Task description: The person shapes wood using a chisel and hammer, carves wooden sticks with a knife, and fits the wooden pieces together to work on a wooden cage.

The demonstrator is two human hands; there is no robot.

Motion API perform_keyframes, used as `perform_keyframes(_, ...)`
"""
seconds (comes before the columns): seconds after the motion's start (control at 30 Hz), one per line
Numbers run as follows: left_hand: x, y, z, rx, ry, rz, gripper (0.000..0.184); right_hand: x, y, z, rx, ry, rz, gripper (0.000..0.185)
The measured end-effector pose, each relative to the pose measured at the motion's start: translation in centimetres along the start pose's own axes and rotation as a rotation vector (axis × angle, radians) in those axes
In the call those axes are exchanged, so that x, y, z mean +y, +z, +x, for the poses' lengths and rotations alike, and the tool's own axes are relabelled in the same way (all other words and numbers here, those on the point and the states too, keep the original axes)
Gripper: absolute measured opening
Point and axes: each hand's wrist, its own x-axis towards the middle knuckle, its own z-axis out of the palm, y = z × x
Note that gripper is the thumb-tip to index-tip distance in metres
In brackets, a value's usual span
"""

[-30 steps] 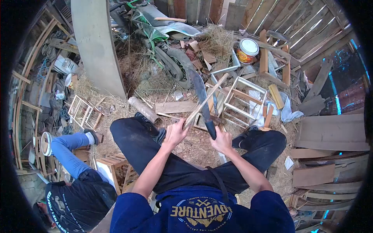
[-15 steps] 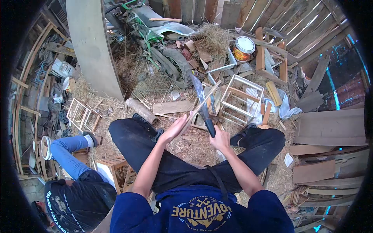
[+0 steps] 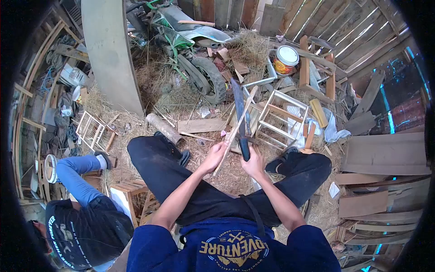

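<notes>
My left hand [image 3: 215, 157] is closed around the lower part of a thin wooden strip [image 3: 235, 130], which slants up and to the right. In my right hand [image 3: 253, 163] is the black handle of a machete [image 3: 239, 100], its long blade pointing away from me. The strip lies against or just beside the blade; I cannot tell whether they touch. Both are held above the straw-covered floor between my bent legs. A small white wooden frame [image 3: 282, 119] stands just beyond my right hand.
A motorbike [image 3: 199, 75] leans at the back beside a tall board [image 3: 106, 54]. A paint bucket [image 3: 286, 59] stands at the back right. Another person [image 3: 86, 226] sits at my lower left near a slatted wooden piece [image 3: 131, 190]. Boards [image 3: 385, 154] are stacked at right.
My left hand has shifted right and its fingers have closed round the strip. The strip stands more upright, and the machete blade has swung slightly to the right.
</notes>
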Motion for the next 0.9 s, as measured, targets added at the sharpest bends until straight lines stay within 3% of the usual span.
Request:
perform_keyframes(0.23,0.1,-1.2,0.3,0.062,0.087,0.231,0.048,-0.2,-0.7,0.3,-0.117,0.002,0.018,0.029)
perform_keyframes(0.53,2.3,-6.4,0.3,-0.010,0.153,0.551,0.048,3.9,-3.8,1.6,-0.197,-0.259,-0.168,0.034)
perform_keyframes(0.67,-3.0,-6.1,2.1,-0.132,0.242,0.463,0.045,5.1,-2.9,0.9,-0.154,-0.267,-0.219,0.035)
perform_keyframes(0.8,-0.5,-2.6,-0.3,-0.025,0.084,0.208,0.045,2.5,-1.2,0.2,-0.019,-0.192,-0.117,0.027)
perform_keyframes(0.9,-2.5,-0.3,-0.4,0.103,0.068,0.133,0.043,0.5,0.7,-0.6,0.011,-0.108,0.001,0.028)
